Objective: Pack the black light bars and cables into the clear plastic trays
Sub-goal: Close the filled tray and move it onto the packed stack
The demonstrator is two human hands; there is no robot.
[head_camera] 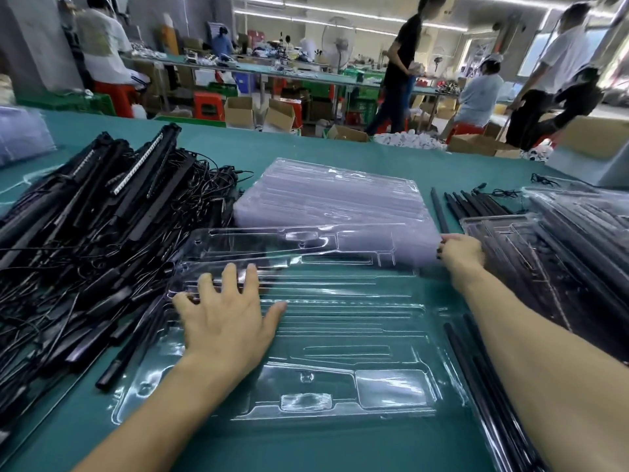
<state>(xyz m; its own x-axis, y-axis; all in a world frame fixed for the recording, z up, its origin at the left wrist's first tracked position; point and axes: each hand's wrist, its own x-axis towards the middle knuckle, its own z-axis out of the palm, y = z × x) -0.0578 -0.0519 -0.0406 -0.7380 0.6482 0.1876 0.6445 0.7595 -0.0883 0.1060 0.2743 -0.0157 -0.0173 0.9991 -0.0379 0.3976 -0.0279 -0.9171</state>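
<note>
An empty clear plastic tray (340, 335) lies flat on the green table in front of me. My left hand (228, 311) presses on its left part with fingers spread. My right hand (459, 252) grips the right edge of a stack of clear trays (333, 199) lying behind the front tray. A large heap of black light bars with tangled cables (95, 233) fills the left side. Loose black bars (469, 202) lie beyond my right hand.
Packed trays holding black bars (561, 253) are stacked at the right. Two black bars (476, 362) lie under my right forearm. A bagged bundle (20, 134) sits far left. People work at benches beyond the table (306, 144), among cardboard boxes and red stools.
</note>
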